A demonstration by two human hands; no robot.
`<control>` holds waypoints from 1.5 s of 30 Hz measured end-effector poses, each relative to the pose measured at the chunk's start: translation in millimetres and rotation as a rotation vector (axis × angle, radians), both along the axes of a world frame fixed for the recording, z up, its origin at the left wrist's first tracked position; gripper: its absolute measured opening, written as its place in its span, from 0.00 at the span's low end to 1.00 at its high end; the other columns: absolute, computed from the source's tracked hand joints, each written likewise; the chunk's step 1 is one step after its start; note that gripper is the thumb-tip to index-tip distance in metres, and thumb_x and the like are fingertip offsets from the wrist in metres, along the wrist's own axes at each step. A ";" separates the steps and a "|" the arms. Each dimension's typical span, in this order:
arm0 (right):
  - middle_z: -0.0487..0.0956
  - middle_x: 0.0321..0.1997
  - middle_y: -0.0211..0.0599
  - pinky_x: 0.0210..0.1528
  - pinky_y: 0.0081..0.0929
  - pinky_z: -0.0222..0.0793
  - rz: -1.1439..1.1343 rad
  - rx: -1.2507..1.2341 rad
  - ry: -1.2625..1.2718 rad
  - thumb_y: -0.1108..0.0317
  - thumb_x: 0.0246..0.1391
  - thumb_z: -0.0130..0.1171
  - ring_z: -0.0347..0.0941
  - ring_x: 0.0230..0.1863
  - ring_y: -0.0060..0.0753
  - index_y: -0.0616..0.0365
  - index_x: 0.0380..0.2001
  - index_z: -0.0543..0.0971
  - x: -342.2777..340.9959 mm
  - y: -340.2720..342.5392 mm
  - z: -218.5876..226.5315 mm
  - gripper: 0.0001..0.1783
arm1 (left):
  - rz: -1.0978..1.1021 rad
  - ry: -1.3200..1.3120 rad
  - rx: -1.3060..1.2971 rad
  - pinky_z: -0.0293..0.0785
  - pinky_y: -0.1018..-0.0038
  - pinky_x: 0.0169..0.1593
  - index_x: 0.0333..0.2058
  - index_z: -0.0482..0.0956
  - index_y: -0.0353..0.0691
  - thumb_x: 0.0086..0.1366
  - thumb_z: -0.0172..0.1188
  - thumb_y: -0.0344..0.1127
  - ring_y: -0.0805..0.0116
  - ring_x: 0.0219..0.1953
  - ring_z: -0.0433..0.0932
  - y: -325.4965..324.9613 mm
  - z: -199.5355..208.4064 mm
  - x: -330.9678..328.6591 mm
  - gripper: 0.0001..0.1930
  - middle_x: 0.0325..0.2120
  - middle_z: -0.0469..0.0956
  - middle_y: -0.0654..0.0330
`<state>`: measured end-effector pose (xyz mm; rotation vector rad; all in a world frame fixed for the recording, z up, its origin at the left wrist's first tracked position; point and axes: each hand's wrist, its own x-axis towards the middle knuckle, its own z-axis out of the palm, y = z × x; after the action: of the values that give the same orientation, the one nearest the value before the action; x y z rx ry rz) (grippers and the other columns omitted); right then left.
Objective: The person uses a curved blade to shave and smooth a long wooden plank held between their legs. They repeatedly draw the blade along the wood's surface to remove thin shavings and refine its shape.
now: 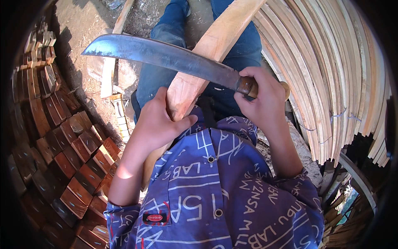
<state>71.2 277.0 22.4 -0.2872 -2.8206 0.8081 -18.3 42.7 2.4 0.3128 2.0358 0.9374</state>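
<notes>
My right hand (265, 97) is wrapped round the wooden handle of a machete (166, 56). Its broad steel blade reaches to the left across a pale wooden plank (224, 33), lying over or just above the wood; I cannot tell if they touch. The plank slants from my belly up to the far right, between my legs. My left hand (161, 120) grips the plank's near part, thumb on top and fingers round its left side, below the blade. Part of the plank's near end is hidden behind my left hand and forearm.
Stacked reddish-brown wood blocks (78, 191) fill the left side. On the right lies a big bundle of long pale wood strips (315, 70), tied with thin cord. A narrow wood piece (107, 76) lies on the dirt ground (83, 25) ahead. My legs (155, 79) stretch forward in blue trousers.
</notes>
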 end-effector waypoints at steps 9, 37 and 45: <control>0.79 0.24 0.42 0.30 0.43 0.73 -0.017 0.134 -0.328 0.63 0.42 0.69 0.78 0.27 0.51 0.58 0.28 0.75 0.6 0.6 -9.3 0.15 | 0.005 0.071 -0.001 0.76 0.62 0.37 0.37 0.69 0.28 0.48 0.73 0.41 0.46 0.30 0.81 12.3 -0.8 11.6 0.27 0.25 0.78 0.42; 0.76 0.18 0.53 0.31 0.44 0.71 -0.512 0.150 -0.488 0.58 0.52 0.65 0.76 0.23 0.57 0.66 0.23 0.79 10.3 98.7 -18.7 0.19 | -0.013 0.154 -0.051 0.76 0.59 0.34 0.36 0.68 0.28 0.48 0.72 0.44 0.40 0.27 0.81 18.9 0.4 16.1 0.27 0.21 0.77 0.40; 0.79 0.20 0.45 0.32 0.46 0.74 -0.079 0.126 -0.383 0.65 0.40 0.65 0.79 0.27 0.52 0.57 0.21 0.80 -24.2 6.0 -25.1 0.08 | -0.034 0.223 -0.090 0.76 0.60 0.34 0.36 0.68 0.30 0.47 0.72 0.41 0.44 0.27 0.81 17.0 -0.5 10.9 0.26 0.22 0.78 0.43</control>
<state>47.0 283.0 -2.7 -0.5857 -3.1699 0.6099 -7.4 59.7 1.8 0.4172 2.2615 0.8175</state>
